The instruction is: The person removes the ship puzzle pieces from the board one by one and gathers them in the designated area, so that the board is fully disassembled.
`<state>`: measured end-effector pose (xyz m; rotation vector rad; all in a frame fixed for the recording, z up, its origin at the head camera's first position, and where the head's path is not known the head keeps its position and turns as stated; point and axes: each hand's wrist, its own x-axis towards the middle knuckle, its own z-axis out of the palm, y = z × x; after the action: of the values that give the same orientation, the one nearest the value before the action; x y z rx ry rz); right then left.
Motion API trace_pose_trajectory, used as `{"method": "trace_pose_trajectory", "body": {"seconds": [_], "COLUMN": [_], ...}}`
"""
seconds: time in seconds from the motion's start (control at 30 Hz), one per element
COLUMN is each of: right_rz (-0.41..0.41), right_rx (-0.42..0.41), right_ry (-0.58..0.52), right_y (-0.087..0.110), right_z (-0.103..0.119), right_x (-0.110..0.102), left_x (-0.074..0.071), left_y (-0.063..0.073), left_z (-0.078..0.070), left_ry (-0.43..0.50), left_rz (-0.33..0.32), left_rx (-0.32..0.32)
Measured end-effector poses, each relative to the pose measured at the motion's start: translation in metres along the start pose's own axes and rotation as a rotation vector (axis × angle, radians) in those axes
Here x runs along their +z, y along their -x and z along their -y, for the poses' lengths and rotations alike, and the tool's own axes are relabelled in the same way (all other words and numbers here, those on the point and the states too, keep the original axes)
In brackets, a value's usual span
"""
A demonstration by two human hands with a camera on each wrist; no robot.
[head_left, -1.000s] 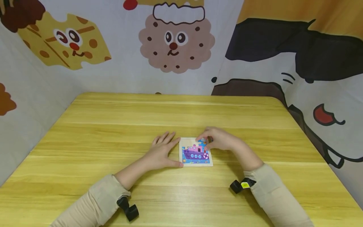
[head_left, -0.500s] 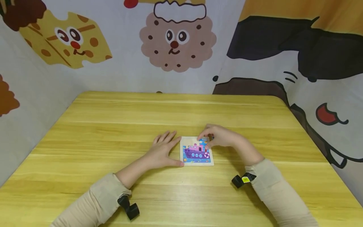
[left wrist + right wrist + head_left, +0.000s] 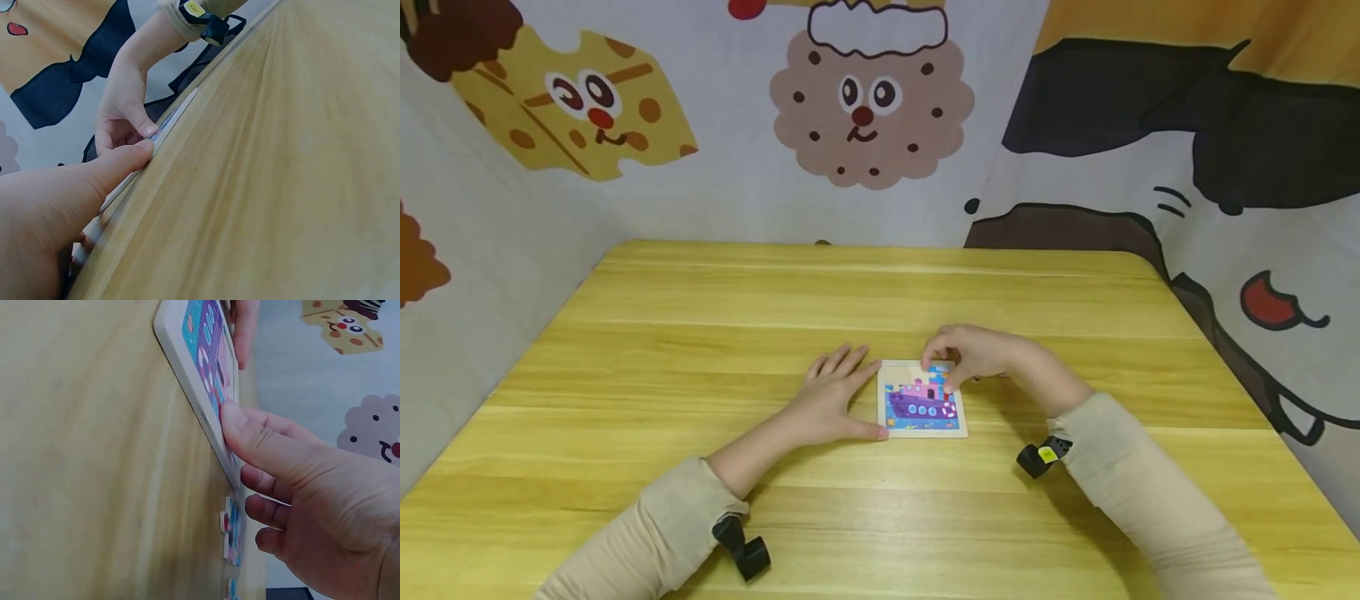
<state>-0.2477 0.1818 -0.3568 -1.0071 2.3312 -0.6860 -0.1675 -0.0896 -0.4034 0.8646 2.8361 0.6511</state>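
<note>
A small square jigsaw puzzle [image 3: 921, 411] with a purple and pink ship picture lies on the table in the head view. Bare wood shows in the upper left of its pale frame [image 3: 925, 434]. My left hand [image 3: 827, 408] lies spread at its left side, index fingertip at the upper corner, thumb at the lower one. At the upper right, my right hand [image 3: 981, 354] pinches a blue puzzle piece [image 3: 937, 372] between thumb and index finger, against the board. The right wrist view shows the thumb [image 3: 236, 422] on the picture; the index fingertip is hidden there.
Loose puzzle pieces [image 3: 232, 531] lie on the table beyond the board, below the right hand's curled fingers in the right wrist view. The wooden table [image 3: 700, 300] ends at a cartoon-printed curtain [image 3: 722, 192]. Both forearms wear black wrist cameras [image 3: 742, 546].
The right wrist and forearm have lifted slightly upward, with thumb and index finger still at the puzzle's upper right. The left hand stays in place. The head view has shifted a little.
</note>
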Motion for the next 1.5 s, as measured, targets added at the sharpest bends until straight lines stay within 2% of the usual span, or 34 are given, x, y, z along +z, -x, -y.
{"method": "trace_pose_trajectory", "body": {"seconds": [0.23, 0.6, 0.97, 1.37, 1.5], "right_rz": [0.042, 0.088, 0.107, 0.100, 0.083], "right_rx": [0.062, 0.098, 0.081, 0.115, 0.084], "right_ry": [0.042, 0.092, 0.111, 0.110, 0.112], "right_y": [-0.003, -0.008, -0.010, -0.010, -0.009], "right_z": [0.005, 0.015, 0.015, 0.018, 0.018], "right_x": [-0.004, -0.007, -0.007, -0.006, -0.004], "left_x": [0.000, 0.000, 0.000, 0.000, 0.000], "left_y": [-0.001, -0.001, -0.002, -0.001, -0.001], "left_z": [-0.001, 0.001, 0.001, 0.002, 0.001], "left_ry": [-0.007, 0.002, -0.007, 0.006, 0.005], "left_rz": [0.011, 0.000, 0.007, 0.000, 0.006], "left_rx": [0.001, 0.012, 0.013, 0.016, 0.010]}}
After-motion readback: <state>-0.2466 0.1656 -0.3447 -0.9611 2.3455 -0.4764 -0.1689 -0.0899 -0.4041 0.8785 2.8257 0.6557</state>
